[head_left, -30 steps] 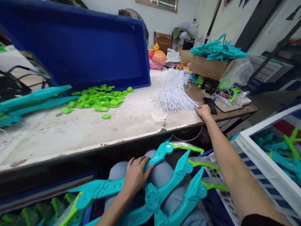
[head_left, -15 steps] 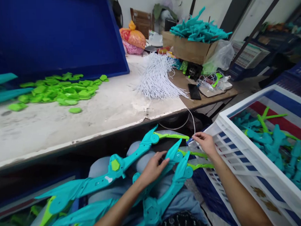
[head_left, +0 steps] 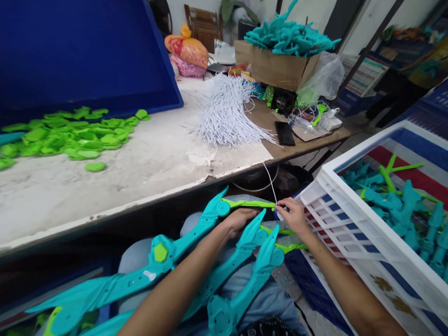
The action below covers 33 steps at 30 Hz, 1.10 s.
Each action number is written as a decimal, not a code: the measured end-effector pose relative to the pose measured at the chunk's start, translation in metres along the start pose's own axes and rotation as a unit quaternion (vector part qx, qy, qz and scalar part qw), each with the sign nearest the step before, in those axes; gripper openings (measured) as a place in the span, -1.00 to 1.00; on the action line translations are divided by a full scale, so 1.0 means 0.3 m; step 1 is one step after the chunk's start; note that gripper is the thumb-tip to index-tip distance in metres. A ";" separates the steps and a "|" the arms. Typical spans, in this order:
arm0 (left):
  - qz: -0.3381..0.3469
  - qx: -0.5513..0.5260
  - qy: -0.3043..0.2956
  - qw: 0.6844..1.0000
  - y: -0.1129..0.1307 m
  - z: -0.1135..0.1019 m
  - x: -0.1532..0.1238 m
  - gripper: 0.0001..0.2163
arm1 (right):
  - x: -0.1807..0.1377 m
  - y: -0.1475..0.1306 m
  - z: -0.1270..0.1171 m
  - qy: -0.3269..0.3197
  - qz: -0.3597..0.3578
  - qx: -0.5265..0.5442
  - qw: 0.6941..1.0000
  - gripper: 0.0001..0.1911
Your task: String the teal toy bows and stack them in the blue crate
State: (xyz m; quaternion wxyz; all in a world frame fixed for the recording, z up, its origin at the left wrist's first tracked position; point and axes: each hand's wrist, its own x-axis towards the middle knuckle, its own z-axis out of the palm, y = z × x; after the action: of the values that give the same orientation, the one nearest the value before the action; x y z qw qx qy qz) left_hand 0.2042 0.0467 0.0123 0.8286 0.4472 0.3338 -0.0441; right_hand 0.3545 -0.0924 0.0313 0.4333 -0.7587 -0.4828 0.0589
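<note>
Across my lap lie several turquoise plastic toy bows; the farthest toy bow (head_left: 139, 276) has a lime-green pentagon at its middle and a lime-green tip arm (head_left: 247, 204) with clear film beside it. My right hand (head_left: 292, 215) pinches a thin white cord (head_left: 271, 181) at the end of that arm; the cord rises to the table edge. Just below the same arm is my left hand (head_left: 242, 222), its fingers stretched to the right and partly hidden. Nearer me, another toy bow (head_left: 246, 280) rests on my legs.
A bundle of white cords (head_left: 231, 114) and many lime-green pieces (head_left: 83, 133) lie on the table (head_left: 154, 165), before a blue tray (head_left: 76, 50). Turquoise parts overfill a cardboard box (head_left: 279, 68). At right stands a white crate (head_left: 331, 184) holding turquoise and green parts.
My left hand has moved from the middle bow forward to beneath the farthest bow's green arm. My right hand has brought the cord slightly left, to that arm's end. The view has shifted a little.
</note>
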 end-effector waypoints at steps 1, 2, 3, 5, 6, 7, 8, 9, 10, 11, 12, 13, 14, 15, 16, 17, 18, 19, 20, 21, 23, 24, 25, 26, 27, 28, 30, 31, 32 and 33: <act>-0.011 -0.008 -0.006 1.000 0.002 0.010 0.022 -0.81 | -0.002 0.001 0.002 0.001 -0.007 -0.004 1.000 -0.83; -0.018 -0.008 -0.011 1.000 0.003 0.020 0.043 -0.84 | -0.004 0.001 0.004 0.002 -0.015 -0.007 1.000 -0.84; -0.023 -0.005 -0.016 1.000 0.003 0.030 0.063 -0.86 | -0.006 0.001 0.005 0.004 -0.022 -0.010 1.000 -0.85; -0.020 0.000 -0.032 0.999 0.000 0.048 0.096 -0.89 | -0.010 0.000 0.007 0.010 -0.039 -0.014 0.999 -0.85; -0.017 0.000 -0.041 0.999 -0.002 0.056 0.109 -0.88 | -0.012 -0.001 0.007 0.010 -0.047 -0.016 0.999 -0.85; -0.013 0.000 -0.050 0.999 -0.003 0.064 0.119 -0.86 | -0.015 -0.001 0.008 0.009 -0.055 -0.017 0.998 -0.84; -0.008 0.000 -0.060 0.998 -0.005 0.070 0.126 -0.84 | -0.018 0.000 0.010 0.007 -0.060 -0.018 0.998 -0.84; -0.002 0.001 -0.070 0.998 -0.006 0.074 0.131 -0.83 | -0.023 0.002 0.012 0.006 -0.063 -0.019 0.998 -0.84; 0.005 0.002 -0.079 0.997 -0.009 0.076 0.134 -0.82 | -0.028 0.005 0.015 0.007 -0.063 -0.020 0.998 -0.84; 0.014 0.002 -0.088 0.996 -0.012 0.076 0.137 -0.80 | -0.032 0.008 0.019 0.012 -0.057 -0.020 0.998 -0.86; 0.022 0.004 -0.097 0.995 -0.015 0.075 0.142 -0.77 | -0.037 0.014 0.023 0.019 -0.047 -0.020 0.999 -0.87; 0.030 0.006 -0.105 0.994 -0.020 0.071 0.149 -0.72 | -0.040 0.019 0.028 0.022 -0.034 -0.016 0.999 -0.89; 0.037 0.009 -0.110 0.993 -0.026 0.067 0.159 -0.68 | -0.043 0.026 0.032 0.018 -0.022 -0.007 1.000 -0.89; 0.042 0.012 -0.112 0.993 -0.032 0.064 0.170 -0.64 | -0.044 0.031 0.035 0.007 -0.012 0.005 1.000 -0.90; 0.045 0.016 -0.107 0.993 -0.038 0.061 0.183 -0.62 | -0.044 0.036 0.036 -0.009 -0.007 0.017 1.000 -0.91; 0.048 0.020 -0.099 0.994 -0.044 0.059 0.194 -0.60 | -0.044 0.039 0.037 -0.026 -0.008 0.023 0.999 -0.91; 0.052 0.021 -0.089 0.994 -0.048 0.058 0.201 -0.60 | -0.043 0.040 0.036 -0.041 -0.010 0.020 0.999 -0.90; 0.055 0.018 -0.079 0.995 -0.050 0.058 0.201 -0.60 | -0.042 0.040 0.034 -0.049 -0.011 0.008 0.999 -0.87; 0.055 0.015 -0.071 0.996 -0.050 0.056 0.194 -0.60 | -0.041 0.039 0.032 -0.052 -0.011 -0.010 0.999 -0.81; 0.051 0.014 -0.061 0.997 -0.046 0.052 0.177 -0.61 | -0.040 0.038 0.030 -0.053 -0.008 -0.027 0.998 -0.74; 0.032 0.026 -0.031 0.999 -0.028 0.033 0.110 -0.61 | -0.035 0.037 0.028 -0.054 -0.002 -0.043 0.998 -0.57; 0.025 0.036 -0.008 0.999 -0.013 0.017 0.060 -0.61 | -0.032 0.038 0.026 -0.052 0.000 -0.042 0.998 -0.49; 0.022 0.046 0.016 0.999 0.006 -0.006 -0.002 -0.61 | -0.029 0.038 0.025 -0.051 0.001 -0.038 0.998 -0.42; 0.027 0.050 0.040 0.998 0.027 -0.033 -0.073 -0.62 | -0.026 0.039 0.023 -0.048 0.005 -0.032 0.998 -0.38; 0.039 0.043 0.058 0.997 0.050 -0.064 -0.153 -0.63 | -0.023 0.040 0.021 -0.045 0.012 -0.026 0.999 -0.36; 0.053 0.027 0.074 0.996 0.073 -0.098 -0.241 -0.66 | -0.019 0.040 0.019 -0.042 0.022 -0.019 0.999 -0.35; 0.100 -0.048 0.118 0.987 0.117 -0.168 -0.429 -0.71 | -0.009 0.042 0.014 -0.042 0.047 -0.004 0.998 -0.36; 0.134 -0.095 0.151 0.975 0.135 -0.200 -0.524 -0.75 | -0.002 0.043 0.013 -0.044 0.059 0.002 0.997 -0.36; 0.165 -0.146 0.206 0.954 0.149 -0.229 -0.615 -0.80 | 0.007 0.045 0.013 -0.045 0.068 0.006 0.997 -0.36; 0.198 -0.192 0.270 0.923 0.157 -0.254 -0.701 -0.86 | 0.016 0.048 0.014 -0.048 0.074 0.007 0.996 -0.34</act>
State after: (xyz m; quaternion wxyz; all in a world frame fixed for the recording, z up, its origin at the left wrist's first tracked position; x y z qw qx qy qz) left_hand 0.0200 0.0859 0.1417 0.7691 0.3313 0.4514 0.3082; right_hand 0.3646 -0.0885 0.0199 0.4090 -0.7858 -0.4451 0.1309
